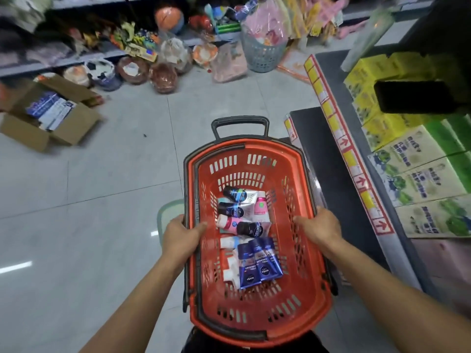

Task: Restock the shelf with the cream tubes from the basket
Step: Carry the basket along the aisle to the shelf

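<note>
A red plastic basket [293, 324] with a black handle is held in front of me above the floor. My left hand [179, 233] grips its left rim and my right hand [319, 225] grips its right rim. On the basket's bottom lie several cream tubes: dark blue tubes [257, 263] nearest me, black-capped silver tubes [237, 196] farther away, and pink tubes [260, 206] among them. The shelf [339, 159] with yellow and red price strips runs along my right, with a bare dark lower tier beside the basket.
Yellow and green boxed goods [420, 174] fill the right shelf. An open cardboard box [48, 115] sits on the tiled floor at left. Balls, bags and a grey mesh bin [260, 54] crowd the far shelf. A pale stool edge [165, 215] shows under my left hand.
</note>
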The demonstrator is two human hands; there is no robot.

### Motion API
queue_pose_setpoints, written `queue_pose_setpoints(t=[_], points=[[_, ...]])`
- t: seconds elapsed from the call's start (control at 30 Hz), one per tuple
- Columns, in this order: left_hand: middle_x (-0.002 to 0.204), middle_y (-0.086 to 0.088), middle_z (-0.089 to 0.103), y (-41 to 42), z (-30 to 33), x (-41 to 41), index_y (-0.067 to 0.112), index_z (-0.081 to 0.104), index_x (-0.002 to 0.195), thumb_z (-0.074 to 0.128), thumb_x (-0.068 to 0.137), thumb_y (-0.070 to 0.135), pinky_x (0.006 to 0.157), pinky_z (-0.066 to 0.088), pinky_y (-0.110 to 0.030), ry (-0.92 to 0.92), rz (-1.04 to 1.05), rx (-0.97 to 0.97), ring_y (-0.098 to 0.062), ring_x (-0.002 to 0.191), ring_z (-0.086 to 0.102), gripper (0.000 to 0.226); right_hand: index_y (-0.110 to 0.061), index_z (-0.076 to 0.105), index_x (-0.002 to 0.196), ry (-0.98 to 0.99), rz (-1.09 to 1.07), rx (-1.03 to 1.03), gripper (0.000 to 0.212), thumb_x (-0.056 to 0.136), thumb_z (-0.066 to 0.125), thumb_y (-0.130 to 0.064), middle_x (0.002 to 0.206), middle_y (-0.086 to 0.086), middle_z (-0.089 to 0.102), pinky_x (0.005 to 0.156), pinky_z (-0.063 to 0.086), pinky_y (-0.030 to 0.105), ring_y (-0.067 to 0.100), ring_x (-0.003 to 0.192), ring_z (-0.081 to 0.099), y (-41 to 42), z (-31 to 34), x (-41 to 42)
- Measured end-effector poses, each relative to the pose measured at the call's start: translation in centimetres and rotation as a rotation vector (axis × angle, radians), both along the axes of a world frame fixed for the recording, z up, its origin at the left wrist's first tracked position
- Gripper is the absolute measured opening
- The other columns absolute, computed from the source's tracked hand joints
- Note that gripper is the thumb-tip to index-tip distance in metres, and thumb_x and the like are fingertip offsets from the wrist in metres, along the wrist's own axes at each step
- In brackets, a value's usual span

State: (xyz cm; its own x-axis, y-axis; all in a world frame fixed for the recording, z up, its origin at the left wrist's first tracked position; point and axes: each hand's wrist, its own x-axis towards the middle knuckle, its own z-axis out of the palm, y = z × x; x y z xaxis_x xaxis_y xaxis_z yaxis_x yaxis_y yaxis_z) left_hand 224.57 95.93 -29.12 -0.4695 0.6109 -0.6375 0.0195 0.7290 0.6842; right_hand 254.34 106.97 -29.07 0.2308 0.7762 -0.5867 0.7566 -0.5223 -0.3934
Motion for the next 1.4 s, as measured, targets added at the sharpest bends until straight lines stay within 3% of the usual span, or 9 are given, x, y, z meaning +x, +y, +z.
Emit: queue_pose_setpoints(t=[0.13,0.3,0.4,0.63,0.73,0.83,1.03,1.2,1.4], points=[[0.093,0.002,0.08,1.6,-4.9,0.0,0.022,0.066,0.119,0.083,0.089,0.032,0.079,0.065,-0.045,-0.143,0.043,-0.06,-0.017,0.077,0.08,0.036,-0.018,0.053,0.132,0.143,-0.212,-0.09,0.059,0.081,0.084,-0.02,0.097,0.007,0.07,0.063,0.055,0.029,0.02,0.071,0.068,1.4,-5.1,-0.9],[0.101,0.001,0.08,3.3,-13.5,-0.1,0.024,0.064,0.117,0.081,0.09,0.02,0.082,0.064,-0.043,-0.183,0.027,-0.121,-0.013,0.081,0.079,0.033,-0.008,0.076,0.106,0.126,-0.354,-0.139,0.033,0.073,0.079,-0.013,0.092,0.01,0.073,0.076,0.058,0.035,0.027,0.077,0.069,3.1,-14.6,-1.5],[0.106,0.001,0.077,3.9,-19.5,0.3,0.023,0.057,0.127,0.089,0.077,0.023,0.084,0.064,-0.045,-0.191,0.065,-0.153,-0.013,0.084,0.079,0.059,-0.014,0.073,0.086,0.13,-0.403,-0.124,0.012,0.077,0.076,-0.006,0.083,0.007,0.072,0.073,0.054,0.034,0.022,0.068,0.064,4.0,-21.2,-2.0],[0.096,0.007,0.081,5.1,-32.4,1.8,0.023,0.066,0.12,0.07,0.091,-0.001,0.063,0.06,-0.024,-0.346,0.095,-0.192,-0.012,0.084,0.079,0.039,-0.023,0.073,0.1,0.132,-0.434,-0.071,0.029,0.074,0.075,-0.013,0.092,0.004,0.073,0.074,0.059,0.038,0.024,0.078,0.07,4.6,-36.1,-1.5],[0.105,0.003,0.08,5.5,-36.4,1.9,0.027,0.066,0.126,0.067,0.093,0.001,0.075,0.06,-0.033,-0.376,0.069,-0.19,-0.017,0.091,0.079,0.041,-0.017,0.075,0.108,0.085,-0.441,-0.061,0.038,0.071,0.072,-0.023,0.091,0.004,0.073,0.076,0.062,0.041,0.025,0.075,0.07,5.2,-40.2,-1.3],[0.108,0.001,0.079,6.1,-39.9,2.0,0.03,0.065,0.128,0.065,0.095,0.003,0.083,0.06,-0.04,-0.395,0.061,-0.186,-0.019,0.094,0.079,0.043,-0.023,0.07,0.107,0.09,-0.429,-0.078,0.028,0.08,0.069,-0.015,0.084,0.001,0.069,0.067,0.054,0.029,0.019,0.069,0.066,6.0,-43.3,-0.8],[0.105,0.004,0.08,6.6,-44.7,2.3,0.029,0.065,0.125,0.068,0.092,0.001,0.09,0.059,-0.043,-0.404,0.016,-0.207,-0.017,0.095,0.078,0.043,-0.014,0.069,0.121,0.105,-0.419,-0.089,0.038,0.083,0.067,-0.006,0.097,0.007,0.07,0.064,0.051,0.025,0.018,0.073,0.064,6.5,-48.2,0.2],[0.103,0.008,0.079,6.7,-46.7,2.2,0.031,0.065,0.119,0.07,0.087,-0.001,0.093,0.056,-0.04,-0.41,-0.043,-0.202,-0.011,0.095,0.077,0.046,-0.017,0.065,0.126,0.143,-0.364,-0.105,0.046,0.083,0.068,-0.003,0.086,-0.004,0.064,0.061,0.05,0.025,0.016,0.074,0.064,7.2,-50.1,0.2],[0.11,0.003,0.079,7.4,-47.6,1.8,0.034,0.064,0.126,0.07,0.089,0.008,0.1,0.055,-0.045,-0.434,-0.062,-0.215,-0.017,0.101,0.077,0.045,-0.014,0.055,0.136,0.075,-0.286,-0.087,0.063,0.075,0.07,-0.023,0.115,0.006,0.068,0.085,0.059,0.045,0.026,0.095,0.068,7.0,-51.1,0.3]])
